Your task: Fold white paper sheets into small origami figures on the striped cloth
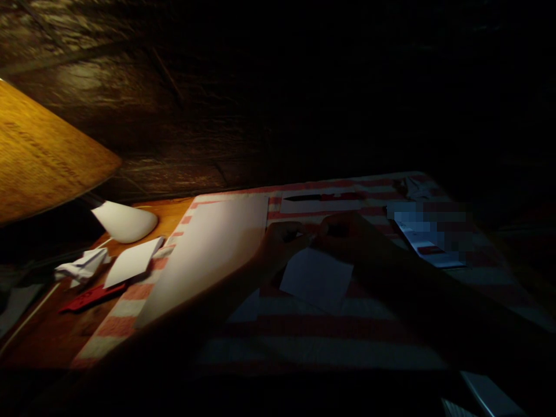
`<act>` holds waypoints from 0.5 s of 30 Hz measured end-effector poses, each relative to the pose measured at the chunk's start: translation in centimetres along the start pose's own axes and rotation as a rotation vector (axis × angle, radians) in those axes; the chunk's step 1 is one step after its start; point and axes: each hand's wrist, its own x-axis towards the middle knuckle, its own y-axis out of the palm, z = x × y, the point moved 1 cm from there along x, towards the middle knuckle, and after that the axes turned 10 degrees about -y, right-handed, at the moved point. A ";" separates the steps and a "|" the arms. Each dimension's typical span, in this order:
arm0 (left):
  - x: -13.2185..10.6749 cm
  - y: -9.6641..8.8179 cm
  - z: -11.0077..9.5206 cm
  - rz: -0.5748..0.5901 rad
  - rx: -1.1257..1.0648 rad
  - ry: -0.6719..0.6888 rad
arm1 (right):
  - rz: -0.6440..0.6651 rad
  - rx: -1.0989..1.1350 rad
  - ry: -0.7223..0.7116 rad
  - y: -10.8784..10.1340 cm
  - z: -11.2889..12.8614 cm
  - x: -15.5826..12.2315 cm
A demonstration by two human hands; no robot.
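The left hand (282,242) and right hand (344,233) are bare. The left arm (230,294) and right arm (417,292) look long and bare too, but lower down it is too dark to tell about sleeves.

likely a home, shaded lamp (47,156), striped tablecloth (321,350)

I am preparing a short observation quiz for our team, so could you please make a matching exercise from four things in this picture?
1. lampshade
2. knife
3. square paper
4. cloth

A. striped red and white
B. below the left hand and right hand in the picture
C. yellow-orange, at the far left
D. black blade, red handle

Pairs: 1-C, 2-D, 3-B, 4-A
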 end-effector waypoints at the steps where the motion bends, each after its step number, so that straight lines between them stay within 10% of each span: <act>1: 0.0 0.0 0.1 0.004 -0.018 -0.017 | -0.001 -0.006 -0.008 -0.1 -0.1 0.0; 15: -0.3 0.0 -0.2 0.057 -0.216 -0.142 | -0.005 -0.123 0.061 0.1 0.1 0.0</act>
